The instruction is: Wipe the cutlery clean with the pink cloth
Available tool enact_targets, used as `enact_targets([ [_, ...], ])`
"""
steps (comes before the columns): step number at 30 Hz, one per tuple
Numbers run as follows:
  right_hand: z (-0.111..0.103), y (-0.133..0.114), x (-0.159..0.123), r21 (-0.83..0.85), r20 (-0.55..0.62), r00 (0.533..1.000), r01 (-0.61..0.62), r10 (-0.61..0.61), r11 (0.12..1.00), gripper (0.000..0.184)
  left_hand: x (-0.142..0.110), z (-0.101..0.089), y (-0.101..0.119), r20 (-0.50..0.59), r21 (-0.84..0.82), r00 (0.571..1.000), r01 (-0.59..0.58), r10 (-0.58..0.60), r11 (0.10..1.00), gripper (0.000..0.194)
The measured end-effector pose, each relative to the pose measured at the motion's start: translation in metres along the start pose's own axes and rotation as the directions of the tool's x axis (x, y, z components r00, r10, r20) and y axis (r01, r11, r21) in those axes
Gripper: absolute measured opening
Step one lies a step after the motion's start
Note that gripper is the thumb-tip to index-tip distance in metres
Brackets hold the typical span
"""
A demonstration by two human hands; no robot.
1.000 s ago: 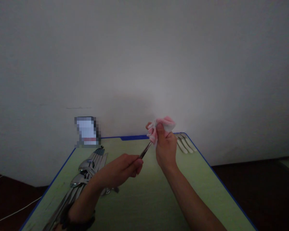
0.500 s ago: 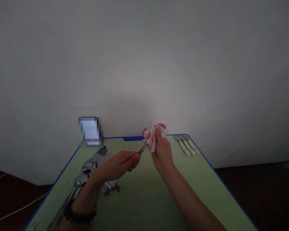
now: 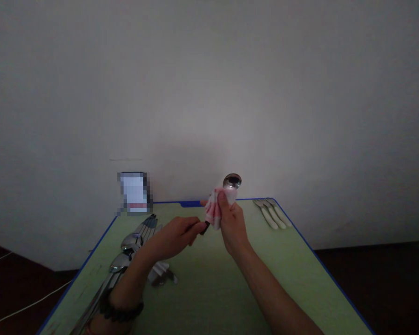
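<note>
My left hand (image 3: 176, 236) is closed around the handle end of a metal spoon (image 3: 232, 181), whose shiny bowl sticks up above my right hand. My right hand (image 3: 230, 222) is closed on a pink and white cloth (image 3: 214, 209) that is wrapped round the spoon's stem. Both hands hover above the middle of a green table (image 3: 212, 288) with a blue edge.
A pile of spoons and other cutlery (image 3: 132, 239) lies along the table's left side. Three white-handled forks (image 3: 272, 214) lie at the far right corner. A small blurred card (image 3: 134, 193) stands at the back left against the grey wall. A white cable (image 3: 21, 307) runs over the dark floor at left.
The cloth in my right hand has slid down the spoon toward my left hand, uncovering the spoon's bowl. Both hands have drifted slightly lower and closer together.
</note>
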State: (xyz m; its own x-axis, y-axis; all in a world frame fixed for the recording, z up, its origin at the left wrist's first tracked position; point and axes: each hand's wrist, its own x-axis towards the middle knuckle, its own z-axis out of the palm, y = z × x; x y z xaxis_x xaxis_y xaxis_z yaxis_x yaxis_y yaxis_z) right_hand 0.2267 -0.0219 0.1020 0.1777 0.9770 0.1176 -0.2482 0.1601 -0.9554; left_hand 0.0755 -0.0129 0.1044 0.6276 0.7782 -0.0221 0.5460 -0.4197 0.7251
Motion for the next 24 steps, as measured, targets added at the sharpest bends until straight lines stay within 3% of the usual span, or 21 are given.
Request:
enact_targets([
  [3,-0.009,-0.002,0.005,-0.311,0.047,0.997,0.073,-0.062,0.948,0.046,-0.003,-0.011,-0.005,-0.162,0.086,0.985,0.078,-0.063,0.993,0.038],
  [6,-0.013,-0.006,0.005,-0.522,0.312,0.95,0.177,-0.007,0.834,0.042,-0.007,-0.022,0.0,-0.372,0.102,0.925,0.13,-0.084,0.986,0.036],
  [9,-0.013,-0.013,0.0,-0.61,0.6,0.785,0.325,0.154,0.722,0.037,-0.009,-0.025,0.007,-0.382,0.172,0.922,0.13,-0.055,0.976,0.041],
  [11,-0.011,-0.019,-0.005,-0.638,0.702,0.669,0.441,0.243,0.631,0.032,-0.01,-0.024,0.008,-0.271,0.145,0.96,0.114,-0.071,0.983,0.051],
  [12,-0.01,-0.021,-0.008,-0.657,0.72,0.633,0.492,0.284,0.571,0.029,-0.011,-0.024,0.007,-0.186,0.097,0.977,0.122,-0.103,0.988,0.057],
  [13,-0.009,-0.023,-0.011,-0.687,0.714,0.622,0.536,0.32,0.491,0.028,-0.011,-0.023,0.005,-0.097,0.039,0.984,0.154,-0.15,0.987,0.064],
  [15,-0.007,-0.026,-0.015,-0.752,0.659,0.66,0.595,0.361,0.285,0.029,-0.013,-0.022,0.001,0.062,-0.035,0.964,0.263,-0.26,0.964,0.072],
  [18,-0.003,-0.024,-0.02,-0.772,0.607,0.717,0.634,0.343,0.042,0.03,-0.013,-0.02,-0.004,0.17,-0.015,0.934,0.321,-0.314,0.947,0.072],
  [21,-0.004,-0.02,-0.018,-0.762,0.607,0.719,0.648,0.339,-0.011,0.032,-0.009,-0.018,-0.005,0.202,0.019,0.954,0.221,-0.221,0.975,0.064],
  [24,-0.012,-0.021,-0.011,-0.776,0.611,0.72,0.627,0.329,0.069,0.034,-0.006,-0.017,-0.005,0.18,0.058,0.975,0.118,-0.127,0.991,0.055],
])
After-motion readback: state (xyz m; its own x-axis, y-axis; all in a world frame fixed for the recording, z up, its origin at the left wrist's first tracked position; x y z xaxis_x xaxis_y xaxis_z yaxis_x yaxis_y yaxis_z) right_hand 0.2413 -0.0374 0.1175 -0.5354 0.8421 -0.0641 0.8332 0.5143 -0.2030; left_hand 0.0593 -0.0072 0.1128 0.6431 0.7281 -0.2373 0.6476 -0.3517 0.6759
